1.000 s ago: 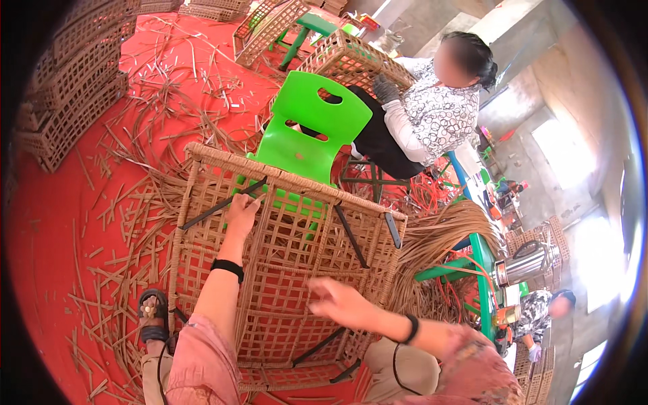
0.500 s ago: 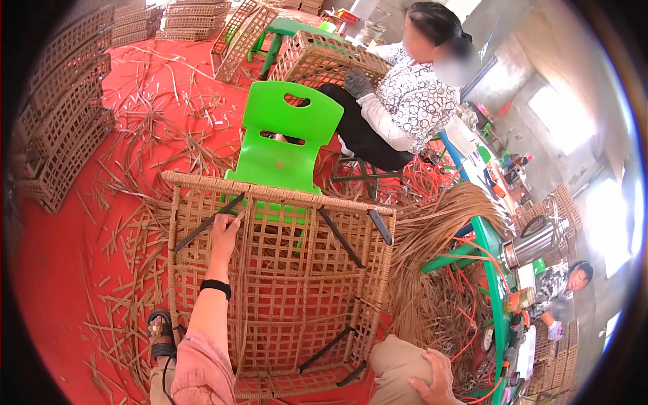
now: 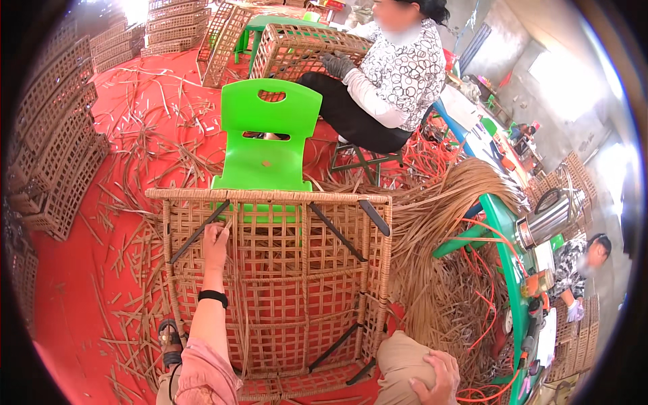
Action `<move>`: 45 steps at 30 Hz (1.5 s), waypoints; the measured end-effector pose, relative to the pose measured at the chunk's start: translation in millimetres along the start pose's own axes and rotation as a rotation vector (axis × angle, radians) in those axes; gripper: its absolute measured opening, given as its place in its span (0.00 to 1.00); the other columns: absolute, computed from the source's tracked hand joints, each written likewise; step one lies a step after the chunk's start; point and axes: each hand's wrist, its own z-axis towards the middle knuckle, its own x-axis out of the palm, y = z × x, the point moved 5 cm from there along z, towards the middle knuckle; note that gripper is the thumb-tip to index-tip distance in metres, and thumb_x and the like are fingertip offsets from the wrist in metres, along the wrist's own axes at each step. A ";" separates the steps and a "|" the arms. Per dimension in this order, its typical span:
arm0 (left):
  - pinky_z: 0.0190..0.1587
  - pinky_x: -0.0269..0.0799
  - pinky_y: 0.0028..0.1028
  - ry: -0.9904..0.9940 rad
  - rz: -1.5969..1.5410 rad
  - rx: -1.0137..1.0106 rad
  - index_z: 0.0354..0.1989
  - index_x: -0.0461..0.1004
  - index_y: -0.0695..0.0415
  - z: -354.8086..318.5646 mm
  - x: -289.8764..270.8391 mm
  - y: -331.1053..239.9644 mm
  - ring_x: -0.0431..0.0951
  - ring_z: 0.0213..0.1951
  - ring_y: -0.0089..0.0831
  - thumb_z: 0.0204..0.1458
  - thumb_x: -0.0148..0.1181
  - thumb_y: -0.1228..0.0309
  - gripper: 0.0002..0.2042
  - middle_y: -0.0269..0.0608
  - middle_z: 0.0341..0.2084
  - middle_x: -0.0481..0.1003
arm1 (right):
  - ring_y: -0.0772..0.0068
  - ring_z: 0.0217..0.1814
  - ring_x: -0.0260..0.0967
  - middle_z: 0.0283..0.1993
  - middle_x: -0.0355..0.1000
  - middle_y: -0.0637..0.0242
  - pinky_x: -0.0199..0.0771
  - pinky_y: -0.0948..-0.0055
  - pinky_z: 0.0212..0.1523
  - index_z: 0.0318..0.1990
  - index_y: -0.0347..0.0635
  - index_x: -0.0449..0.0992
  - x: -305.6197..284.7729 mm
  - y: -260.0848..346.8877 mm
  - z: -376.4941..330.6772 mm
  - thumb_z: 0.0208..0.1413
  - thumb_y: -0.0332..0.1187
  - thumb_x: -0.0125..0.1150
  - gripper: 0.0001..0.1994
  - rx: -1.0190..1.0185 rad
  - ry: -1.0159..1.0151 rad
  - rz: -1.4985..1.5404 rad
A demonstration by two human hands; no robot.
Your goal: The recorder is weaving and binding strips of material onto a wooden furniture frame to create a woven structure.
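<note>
Red floor (image 3: 67, 277) | rattan basket (image 3: 270, 196) beside knee (image 3: 399, 361), before green chair (image 3: 266, 165); woven across, black braces (image 3: 338, 232) fitted, remaining work unclear | left hand (image 3: 215, 244) curled at its upper left, cannot tell whether grip pinches | right hand (image 3: 437, 379) spread on knee

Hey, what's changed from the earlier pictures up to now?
Your right hand has moved down and to the right, from over the middle of the woven basket frame to your right knee, where it rests. The view has shifted too. Your left hand stays at the frame's upper left, near a black brace; the green chair still stands beyond.
</note>
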 end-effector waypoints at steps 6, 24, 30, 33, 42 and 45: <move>0.44 0.60 0.27 -0.022 -0.048 -0.082 0.24 0.66 0.62 -2.2 0.2 0.9 0.63 0.39 0.28 0.52 0.55 0.69 0.10 0.38 0.38 0.64 | 0.50 0.54 0.63 0.49 0.68 0.50 0.60 0.57 0.57 0.46 0.34 0.71 -1.9 1.8 1.5 0.43 0.40 0.65 0.24 0.004 -0.011 0.019; 0.49 0.59 0.28 -0.013 -0.035 -0.037 0.23 0.67 0.63 -2.5 -1.7 3.1 0.65 0.41 0.30 0.50 0.56 0.70 0.10 0.39 0.39 0.66 | 0.51 0.54 0.63 0.49 0.69 0.52 0.59 0.58 0.57 0.46 0.35 0.71 1.0 6.3 3.5 0.43 0.40 0.66 0.24 0.000 0.002 0.004; 0.50 0.57 0.27 -0.017 -0.100 -0.101 0.22 0.66 0.62 -3.1 -1.9 1.2 0.64 0.41 0.29 0.50 0.56 0.70 0.10 0.38 0.41 0.65 | 0.51 0.54 0.63 0.49 0.69 0.52 0.59 0.58 0.57 0.46 0.35 0.71 0.2 8.4 4.8 0.43 0.39 0.65 0.23 0.009 -0.003 0.016; 0.54 0.54 0.32 0.018 -0.095 -0.137 0.24 0.68 0.57 -2.8 -3.2 6.9 0.64 0.46 0.31 0.49 0.58 0.62 0.12 0.36 0.44 0.65 | 0.51 0.54 0.63 0.49 0.69 0.52 0.59 0.58 0.57 0.46 0.36 0.71 -1.1 10.3 5.3 0.42 0.39 0.65 0.23 -0.001 -0.009 0.011; 0.48 0.57 0.29 0.025 -0.073 -0.099 0.23 0.68 0.58 -2.7 -1.5 6.2 0.64 0.41 0.29 0.51 0.58 0.64 0.11 0.35 0.42 0.65 | 0.51 0.54 0.63 0.49 0.68 0.53 0.59 0.58 0.57 0.46 0.36 0.71 -1.6 10.1 3.9 0.42 0.38 0.65 0.23 0.005 -0.005 0.012; 0.48 0.56 0.28 0.018 -0.074 -0.111 0.23 0.67 0.58 -2.9 -2.5 7.8 0.63 0.40 0.28 0.51 0.57 0.66 0.11 0.35 0.41 0.64 | 0.51 0.54 0.63 0.49 0.68 0.53 0.59 0.58 0.57 0.46 0.36 0.71 -0.7 9.1 3.3 0.42 0.38 0.66 0.23 0.003 -0.006 0.009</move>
